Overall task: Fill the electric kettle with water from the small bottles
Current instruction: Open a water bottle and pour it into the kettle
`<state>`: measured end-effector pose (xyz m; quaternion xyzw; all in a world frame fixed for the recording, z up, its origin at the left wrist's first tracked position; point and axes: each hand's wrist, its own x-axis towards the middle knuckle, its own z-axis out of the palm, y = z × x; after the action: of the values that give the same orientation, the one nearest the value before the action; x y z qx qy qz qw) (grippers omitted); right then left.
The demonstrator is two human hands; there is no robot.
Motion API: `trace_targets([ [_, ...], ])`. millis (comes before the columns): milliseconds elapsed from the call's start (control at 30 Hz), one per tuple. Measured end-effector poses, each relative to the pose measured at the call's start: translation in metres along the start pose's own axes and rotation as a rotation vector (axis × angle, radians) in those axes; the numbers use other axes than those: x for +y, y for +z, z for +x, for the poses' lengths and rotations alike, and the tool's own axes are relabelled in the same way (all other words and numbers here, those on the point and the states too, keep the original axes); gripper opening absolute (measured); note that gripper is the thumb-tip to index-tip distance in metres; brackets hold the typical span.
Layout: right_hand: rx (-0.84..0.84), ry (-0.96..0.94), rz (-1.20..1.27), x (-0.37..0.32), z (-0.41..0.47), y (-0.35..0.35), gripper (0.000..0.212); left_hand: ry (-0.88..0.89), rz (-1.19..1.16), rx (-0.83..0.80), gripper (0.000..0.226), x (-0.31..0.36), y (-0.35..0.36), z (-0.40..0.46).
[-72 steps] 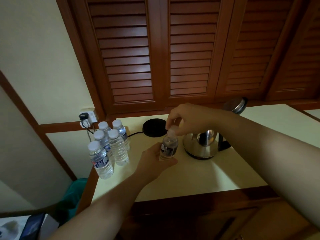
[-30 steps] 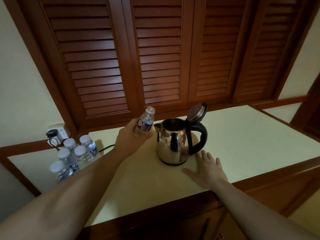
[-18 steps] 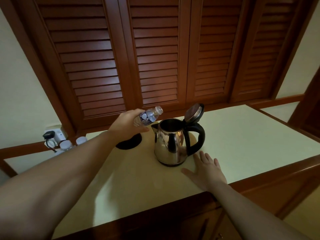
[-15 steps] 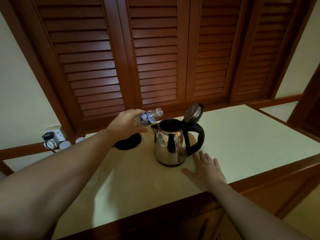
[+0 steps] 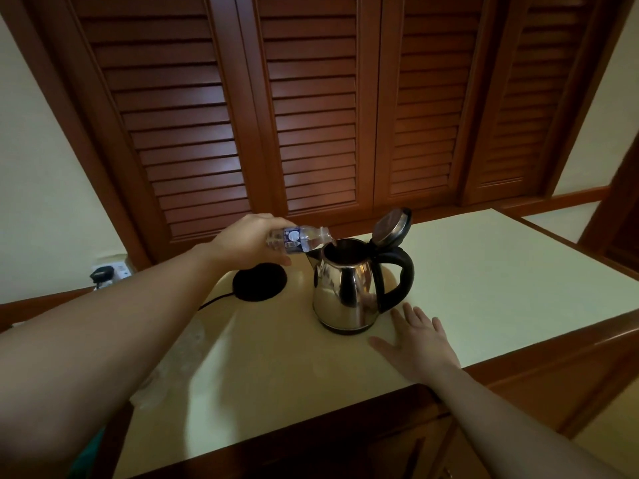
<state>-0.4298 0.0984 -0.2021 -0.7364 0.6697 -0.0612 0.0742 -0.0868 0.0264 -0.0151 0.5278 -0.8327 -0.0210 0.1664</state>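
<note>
The left hand [image 5: 249, 243] grips a small water bottle [image 5: 300, 238] tipped nearly level, its mouth at the left rim of the steel electric kettle [image 5: 349, 288], whose lid [image 5: 392, 225] stands open. The kettle sits mid-surface [image 5: 501, 271], right of its black base [image 5: 259, 281]. The right hand [image 5: 416, 342] lies flat, fingers released, just near of the kettle.
</note>
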Motion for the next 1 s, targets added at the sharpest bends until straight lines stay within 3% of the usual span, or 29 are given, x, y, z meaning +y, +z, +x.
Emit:
trace_targets([
  [433,0.013,-0.008,0.014,0.001,0.0,0.001,0.105,0.025,-0.013,-0.092,0.061,0.006,-0.013,0.003],
  [1000,0.002,-0.004,0.016,0.0,-0.002,-0.002,0.102,-0.042,-0.126,-0.075,0.049,0.017,-0.024,0.008],
])
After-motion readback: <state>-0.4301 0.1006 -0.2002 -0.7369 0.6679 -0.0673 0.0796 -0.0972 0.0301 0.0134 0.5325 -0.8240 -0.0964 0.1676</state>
